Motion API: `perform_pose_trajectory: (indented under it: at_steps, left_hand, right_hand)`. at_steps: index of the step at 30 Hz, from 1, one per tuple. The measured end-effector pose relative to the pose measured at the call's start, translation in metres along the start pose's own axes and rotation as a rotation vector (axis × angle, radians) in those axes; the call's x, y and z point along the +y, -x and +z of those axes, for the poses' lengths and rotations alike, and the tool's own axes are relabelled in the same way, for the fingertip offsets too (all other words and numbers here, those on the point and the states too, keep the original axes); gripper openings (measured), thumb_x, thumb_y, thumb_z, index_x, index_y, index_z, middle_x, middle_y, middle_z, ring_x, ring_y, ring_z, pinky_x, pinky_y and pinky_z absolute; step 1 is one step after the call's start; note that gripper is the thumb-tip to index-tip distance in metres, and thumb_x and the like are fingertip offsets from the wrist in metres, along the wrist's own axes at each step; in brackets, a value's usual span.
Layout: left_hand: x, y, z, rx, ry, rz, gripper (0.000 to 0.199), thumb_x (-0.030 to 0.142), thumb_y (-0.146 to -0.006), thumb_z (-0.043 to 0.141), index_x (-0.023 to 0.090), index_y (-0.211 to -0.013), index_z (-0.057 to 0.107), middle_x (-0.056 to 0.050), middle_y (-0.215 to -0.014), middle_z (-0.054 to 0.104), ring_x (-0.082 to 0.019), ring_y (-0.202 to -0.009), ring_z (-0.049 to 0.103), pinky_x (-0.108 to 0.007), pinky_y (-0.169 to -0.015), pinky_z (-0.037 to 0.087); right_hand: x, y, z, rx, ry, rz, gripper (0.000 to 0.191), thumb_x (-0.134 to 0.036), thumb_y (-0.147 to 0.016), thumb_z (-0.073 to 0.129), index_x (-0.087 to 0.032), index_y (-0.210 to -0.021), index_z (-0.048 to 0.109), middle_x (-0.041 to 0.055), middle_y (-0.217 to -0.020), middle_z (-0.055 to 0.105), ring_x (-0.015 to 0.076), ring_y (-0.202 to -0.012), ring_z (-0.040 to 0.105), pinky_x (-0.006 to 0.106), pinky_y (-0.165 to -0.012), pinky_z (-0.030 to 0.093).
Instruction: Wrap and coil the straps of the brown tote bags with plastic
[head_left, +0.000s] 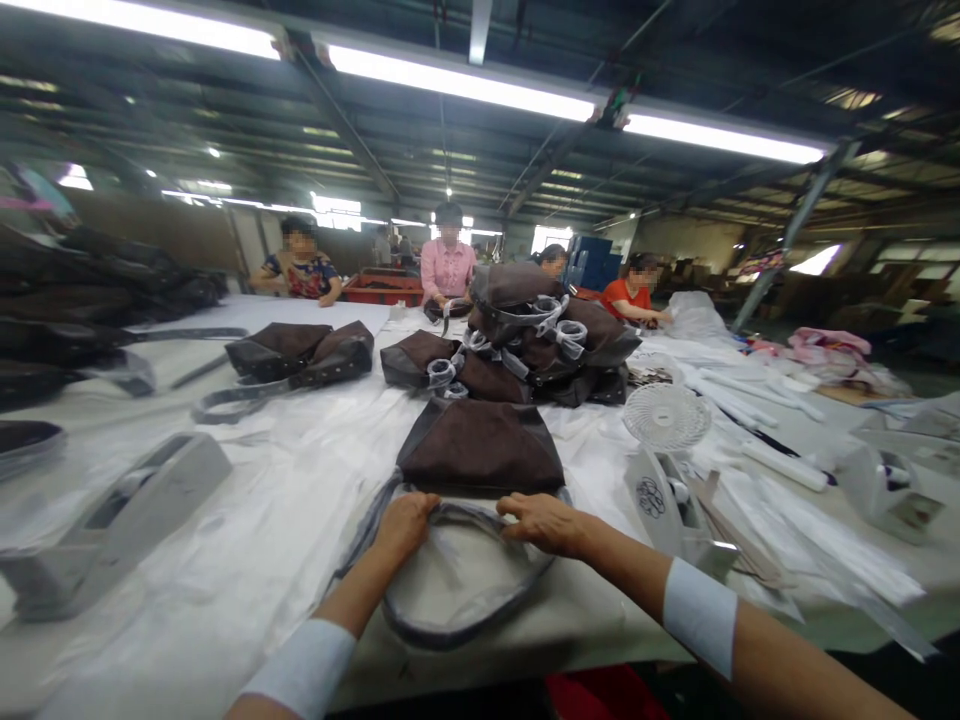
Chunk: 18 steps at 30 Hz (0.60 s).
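A dark brown handbag [480,448] with black corners lies on the white-covered table in front of me. Its dark strap [459,636] loops toward the near edge, with some clear plastic film about it. At the strap's left upper part, my left hand [407,522] has its fingers closed on it. My right hand [541,522] pinches the same strap further right, just below the bag's near edge. The fingertips of both hands are partly hidden, and the picture is slightly blurred.
Behind the bag rises a pile of brown bags [555,345] with wrapped handles; another bag [300,352] lies left. Tape dispensers [142,515] [667,500] flank me. A small white fan [666,415] stands right. Several people [448,265] work across the table.
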<state>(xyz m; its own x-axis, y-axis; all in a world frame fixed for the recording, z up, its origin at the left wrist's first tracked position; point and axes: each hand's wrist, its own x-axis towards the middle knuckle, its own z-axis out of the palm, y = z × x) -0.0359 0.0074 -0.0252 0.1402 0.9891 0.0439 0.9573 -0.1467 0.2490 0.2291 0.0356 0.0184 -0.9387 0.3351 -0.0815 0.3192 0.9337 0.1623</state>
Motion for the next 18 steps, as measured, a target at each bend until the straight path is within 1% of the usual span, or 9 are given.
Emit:
perform_pose_trajectory:
  at_steps: [2,3,5,8,11,12,15,16,18]
  left_hand:
    - [0.002,0.001,-0.001,-0.001,0.004,-0.008,0.044,0.006,-0.078,0.039,0.024,-0.109,0.064,-0.008,-0.098,0.069,-0.020,-0.093,0.062,-0.030,-0.081,0.042]
    - [0.003,0.001,-0.001,0.001,0.006,-0.012,0.043,0.007,-0.079,0.039,0.023,-0.109,0.064,-0.008,-0.098,0.069,-0.020,-0.093,0.062,-0.030,-0.081,0.043]
    - [0.004,0.001,-0.001,0.006,0.009,-0.018,0.042,0.008,-0.080,0.037,0.022,-0.110,0.064,-0.009,-0.098,0.069,-0.021,-0.093,0.062,-0.032,-0.081,0.043]
    - [0.005,0.000,-0.001,0.010,0.019,-0.025,0.044,0.007,-0.078,0.038,0.023,-0.109,0.064,-0.009,-0.099,0.070,-0.021,-0.095,0.062,-0.032,-0.083,0.043]
    - [0.004,-0.001,-0.002,0.010,0.038,-0.032,0.043,0.006,-0.075,0.041,0.024,-0.104,0.066,-0.008,-0.096,0.071,-0.020,-0.094,0.063,-0.030,-0.082,0.044]
    - [0.004,0.000,-0.003,0.011,0.046,-0.034,0.043,0.005,-0.075,0.041,0.024,-0.104,0.066,-0.007,-0.095,0.071,-0.020,-0.094,0.063,-0.030,-0.081,0.044]
    - [0.005,0.000,-0.005,0.017,0.068,-0.041,0.042,0.006,-0.074,0.042,0.024,-0.104,0.066,-0.008,-0.094,0.071,-0.021,-0.094,0.063,-0.030,-0.081,0.044]
    - [0.006,0.001,-0.006,0.019,0.076,-0.044,0.040,0.007,-0.075,0.043,0.023,-0.103,0.067,-0.008,-0.093,0.071,-0.021,-0.093,0.064,-0.030,-0.080,0.044]
    - [0.008,0.002,-0.008,0.020,0.096,-0.045,0.036,0.010,-0.077,0.043,0.023,-0.099,0.068,-0.008,-0.090,0.072,-0.021,-0.091,0.064,-0.030,-0.078,0.044]
  right_hand:
    - [-0.003,-0.005,0.001,0.052,-0.009,-0.002,0.021,-0.030,-0.093,0.046,-0.024,-0.090,0.066,0.0031,-0.122,0.049,0.0194,-0.095,0.045,0.028,-0.065,0.035]
    - [-0.006,-0.009,0.001,0.063,-0.019,-0.010,0.023,-0.034,-0.092,0.048,-0.022,-0.085,0.066,0.0035,-0.122,0.049,0.0201,-0.096,0.044,0.030,-0.067,0.035]
    - [-0.014,-0.017,0.000,0.054,-0.052,-0.015,0.027,-0.038,-0.089,0.052,-0.019,-0.074,0.065,0.0047,-0.110,0.055,0.0203,-0.093,0.044,0.031,-0.069,0.035]
    - [-0.027,-0.030,0.000,0.028,-0.098,0.054,0.024,-0.036,-0.085,0.055,-0.018,-0.070,0.063,0.0052,-0.088,0.059,0.0207,-0.088,0.046,0.032,-0.072,0.035]
    - [-0.041,-0.043,0.001,0.042,-0.136,0.173,0.013,-0.031,-0.079,0.059,-0.019,-0.080,0.062,0.0060,-0.083,0.059,0.0224,-0.087,0.049,0.031,-0.070,0.036]
    - [-0.044,-0.047,0.002,0.053,-0.152,0.222,0.014,-0.030,-0.078,0.059,-0.019,-0.087,0.062,0.0068,-0.083,0.059,0.0227,-0.085,0.051,0.031,-0.069,0.037]
    - [-0.052,-0.058,0.005,0.093,-0.219,0.382,0.031,-0.026,-0.076,0.056,-0.018,-0.106,0.055,0.0099,-0.091,0.059,0.0229,-0.082,0.055,0.030,-0.067,0.039]
    - [-0.052,-0.061,0.007,0.101,-0.236,0.419,0.035,-0.024,-0.076,0.054,-0.018,-0.110,0.052,0.0106,-0.093,0.059,0.0229,-0.083,0.056,0.030,-0.068,0.040]
    - [-0.052,-0.066,0.009,0.107,-0.261,0.448,0.042,-0.019,-0.075,0.051,-0.018,-0.116,0.047,0.0101,-0.095,0.060,0.0230,-0.085,0.058,0.029,-0.070,0.040]
